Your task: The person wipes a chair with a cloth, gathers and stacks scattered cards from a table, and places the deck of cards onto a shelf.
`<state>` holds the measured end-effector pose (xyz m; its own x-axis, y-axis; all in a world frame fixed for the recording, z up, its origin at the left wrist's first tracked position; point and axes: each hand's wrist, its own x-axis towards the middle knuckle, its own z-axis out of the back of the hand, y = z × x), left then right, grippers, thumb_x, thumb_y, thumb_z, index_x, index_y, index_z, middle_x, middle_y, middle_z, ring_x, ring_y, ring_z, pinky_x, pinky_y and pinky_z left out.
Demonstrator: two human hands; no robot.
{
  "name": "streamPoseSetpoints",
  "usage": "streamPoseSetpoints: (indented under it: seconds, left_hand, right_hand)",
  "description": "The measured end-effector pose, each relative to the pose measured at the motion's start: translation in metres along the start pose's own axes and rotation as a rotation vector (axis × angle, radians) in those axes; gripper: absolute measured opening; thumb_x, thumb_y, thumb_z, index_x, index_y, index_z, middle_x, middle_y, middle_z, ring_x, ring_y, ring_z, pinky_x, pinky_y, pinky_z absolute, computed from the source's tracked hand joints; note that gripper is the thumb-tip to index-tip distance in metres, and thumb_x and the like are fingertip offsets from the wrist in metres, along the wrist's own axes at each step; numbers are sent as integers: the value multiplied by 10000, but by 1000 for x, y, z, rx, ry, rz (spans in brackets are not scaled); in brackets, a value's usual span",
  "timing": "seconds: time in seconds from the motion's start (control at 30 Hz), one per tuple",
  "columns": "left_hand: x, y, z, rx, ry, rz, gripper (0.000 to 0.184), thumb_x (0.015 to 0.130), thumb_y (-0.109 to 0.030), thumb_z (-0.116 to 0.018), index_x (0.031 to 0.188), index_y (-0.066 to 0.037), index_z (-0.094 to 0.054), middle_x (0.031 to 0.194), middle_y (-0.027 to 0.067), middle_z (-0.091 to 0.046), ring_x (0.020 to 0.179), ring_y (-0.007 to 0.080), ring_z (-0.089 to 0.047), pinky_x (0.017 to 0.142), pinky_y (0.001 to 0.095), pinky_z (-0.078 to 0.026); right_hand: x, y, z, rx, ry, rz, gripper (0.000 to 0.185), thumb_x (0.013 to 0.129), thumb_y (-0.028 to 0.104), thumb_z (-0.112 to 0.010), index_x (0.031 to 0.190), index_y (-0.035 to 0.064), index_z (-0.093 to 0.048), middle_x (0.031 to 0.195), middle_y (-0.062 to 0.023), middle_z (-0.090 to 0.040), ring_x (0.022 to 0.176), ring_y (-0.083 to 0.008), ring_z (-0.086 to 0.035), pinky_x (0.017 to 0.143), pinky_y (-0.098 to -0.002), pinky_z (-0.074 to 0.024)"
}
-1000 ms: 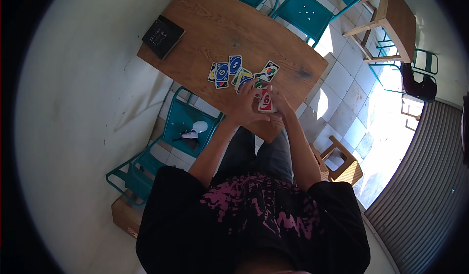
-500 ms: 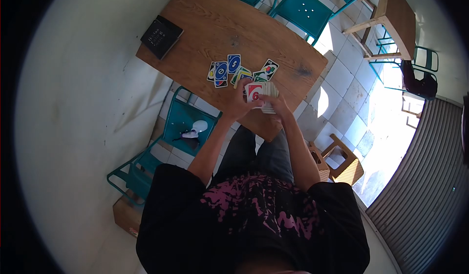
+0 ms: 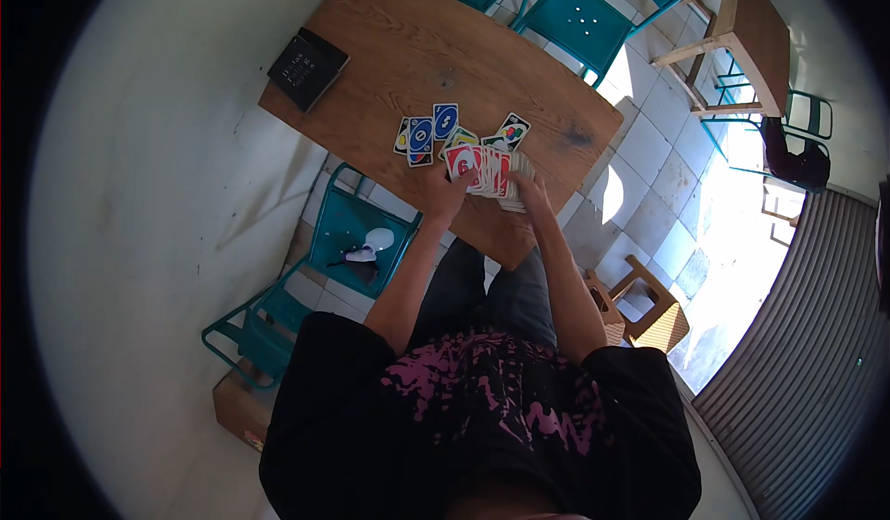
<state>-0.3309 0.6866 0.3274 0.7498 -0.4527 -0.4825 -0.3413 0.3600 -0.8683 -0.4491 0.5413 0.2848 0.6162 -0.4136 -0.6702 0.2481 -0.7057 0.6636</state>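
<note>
A fanned deck of cards [image 3: 489,170] spreads between both of my hands above the near part of the wooden table [image 3: 408,33]. Gripping its left end, where a red card faces up, is my left hand [image 3: 447,191]. My right hand [image 3: 531,192] holds the right end, where the edges of many pale cards show. Just beyond the fan, blue cards [image 3: 420,137] lie face up on the table, overlapping. Green and yellow cards [image 3: 460,137] are partly hidden behind the fan. A black card with coloured ovals [image 3: 512,131] rests to their right.
On the table's far left lies a black book [image 3: 308,69]. A teal chair [image 3: 357,237] at the left bears a white object. More teal chairs [image 3: 575,21] stand behind the table, and a wooden stool [image 3: 656,311] is at the right.
The deck was a compact stack one second ago and now spreads into a wide fan. My left hand has moved left, and my hands are farther apart.
</note>
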Motion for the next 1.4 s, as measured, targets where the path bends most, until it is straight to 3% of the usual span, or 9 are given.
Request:
streamPoseSetpoints:
  seconds: [0.13,0.3,0.4,0.7,0.77,0.9,1.0,1.13,1.4]
  left_hand:
    - [-3,-3,-4,-39,40,18,277,808,-150,-770,1038,-17,-694,933,90,-721,808,137,-682,709,281,-541]
    - [-6,-7,-9,-88,29,33,284,813,-142,-762,1058,-20,-688,926,78,-719,796,135,-681,680,272,-541]
    - [-5,-3,-12,-115,6,12,282,816,-138,-756,1063,-20,-685,930,73,-717,790,133,-680,666,266,-541]
    - [18,23,11,-111,-126,-2,260,837,-124,-724,1068,-14,-677,960,69,-712,784,145,-680,697,285,-543]
    - [27,30,22,-113,-159,-26,257,841,-124,-719,1069,-12,-676,962,67,-711,788,149,-680,708,290,-543]
    - [38,37,37,-72,-267,-21,292,846,-122,-686,1108,1,-646,1024,136,-710,892,236,-700,755,336,-551]
    - [43,48,32,347,-313,-128,347,831,-192,-690,1127,-17,-636,1022,152,-707,906,276,-692,769,359,-536]
    - [40,56,14,590,-410,-57,394,810,-209,-684,1153,-29,-610,1047,190,-690,953,325,-675,795,389,-533]
    - [40,55,21,414,-362,-147,376,807,-170,-682,1146,-25,-609,1021,160,-697,938,318,-678,803,390,-532]
  right_hand:
    - [-4,3,-11,-270,-34,189,369,788,117,-747,1108,-34,-641,991,-116,-703,835,-185,-687,735,-305,-558]
    - [-7,12,-9,-34,-39,-15,417,770,133,-782,1118,-43,-634,994,-117,-704,826,-179,-689,723,-302,-560]
    - [-5,10,-9,-200,-60,96,406,783,125,-774,1124,-44,-631,997,-119,-706,837,-176,-691,727,-303,-560]
    - [-7,5,-7,-273,-119,161,377,787,111,-760,1100,-43,-616,977,-131,-708,809,-191,-703,708,-300,-581]
    - [-6,7,-1,-169,-137,118,382,788,99,-737,1113,-48,-601,982,-141,-703,813,-205,-705,711,-308,-586]
    - [-3,4,12,28,-126,76,394,787,75,-684,1141,-58,-572,1003,-161,-693,820,-231,-709,718,-326,-594]
    - [2,-3,20,136,-80,43,410,782,60,-649,1162,-64,-552,1022,-173,-686,829,-249,-709,723,-339,-599]
    - [5,-3,26,183,-16,-3,434,777,50,-617,1185,-73,-532,1044,-186,-677,845,-269,-709,733,-354,-603]
    - [9,-8,28,153,-10,2,456,776,48,-608,1198,-95,-511,1069,-203,-667,869,-291,-706,753,-364,-601]
